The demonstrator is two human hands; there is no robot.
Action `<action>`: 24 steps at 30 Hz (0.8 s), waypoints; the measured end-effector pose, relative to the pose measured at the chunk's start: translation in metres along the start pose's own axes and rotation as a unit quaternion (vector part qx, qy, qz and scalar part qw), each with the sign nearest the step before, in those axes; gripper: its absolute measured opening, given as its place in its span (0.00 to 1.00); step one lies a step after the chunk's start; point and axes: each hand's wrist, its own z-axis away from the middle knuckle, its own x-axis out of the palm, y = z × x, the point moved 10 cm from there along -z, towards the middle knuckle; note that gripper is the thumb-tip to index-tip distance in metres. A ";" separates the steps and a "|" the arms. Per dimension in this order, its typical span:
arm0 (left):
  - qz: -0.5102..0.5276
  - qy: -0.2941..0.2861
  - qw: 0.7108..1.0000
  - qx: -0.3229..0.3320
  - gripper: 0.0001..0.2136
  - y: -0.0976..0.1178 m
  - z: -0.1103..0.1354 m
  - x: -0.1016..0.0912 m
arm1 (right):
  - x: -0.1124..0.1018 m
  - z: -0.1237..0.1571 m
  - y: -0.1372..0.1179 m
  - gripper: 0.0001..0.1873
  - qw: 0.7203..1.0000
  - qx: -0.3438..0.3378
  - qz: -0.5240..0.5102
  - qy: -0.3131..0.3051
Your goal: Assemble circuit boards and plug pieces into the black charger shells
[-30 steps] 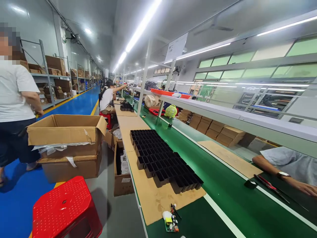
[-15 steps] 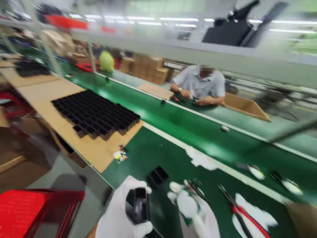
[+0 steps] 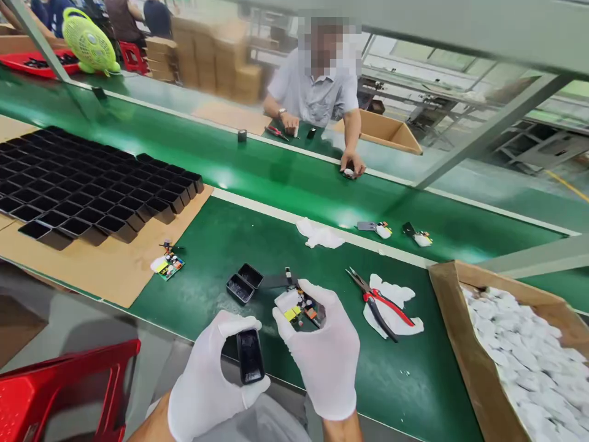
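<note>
My gloved left hand (image 3: 209, 377) grips a small black plastic case (image 3: 251, 356) between thumb and fingers, its hollow side facing me. In my gloved right hand (image 3: 324, 344) is a circuit board (image 3: 299, 309) with yellow and orange parts and a white pad, pinched by its edges. A dark flat piece reaches left from the board. Just beyond my hands, two black cases (image 3: 245, 282) lie side by side on the green bench. Red-handled pliers (image 3: 377, 304) rest to the right on a white piece.
Rows of black cases (image 3: 92, 184) cover cardboard at left. One loose circuit board (image 3: 168, 264) lies at its edge. A carton (image 3: 453, 344) of white pads stands right. Across the green conveyor (image 3: 276, 166), a co-worker's hand (image 3: 353, 164) touches a part. A red stool (image 3: 105, 387) is lower left.
The view has swung right and down, bringing the carton of white pads in. The circuit board in my right hand now shows its component side. The co-worker's hand has reached onto the conveyor.
</note>
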 end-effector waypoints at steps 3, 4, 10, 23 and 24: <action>-0.002 -0.001 1.000 -0.004 0.31 0.000 0.000 0.001 | -0.005 -0.004 -0.013 0.20 0.999 -0.048 0.012 0.006; -0.003 0.000 1.000 -0.005 0.31 0.001 0.000 0.001 | -0.005 -0.005 -0.015 0.20 0.999 -0.051 0.005 0.001; -0.021 0.006 1.000 0.006 0.31 0.004 0.002 -0.001 | -0.004 0.004 -0.009 0.27 0.998 0.016 -0.052 0.008; -0.032 0.019 0.999 -0.009 0.29 -0.004 0.008 -0.019 | -0.010 0.010 -0.022 0.29 0.998 0.038 -0.038 0.027; -0.038 0.028 0.999 -0.011 0.28 -0.007 0.008 -0.023 | -0.008 0.010 -0.020 0.31 0.998 0.043 -0.047 0.010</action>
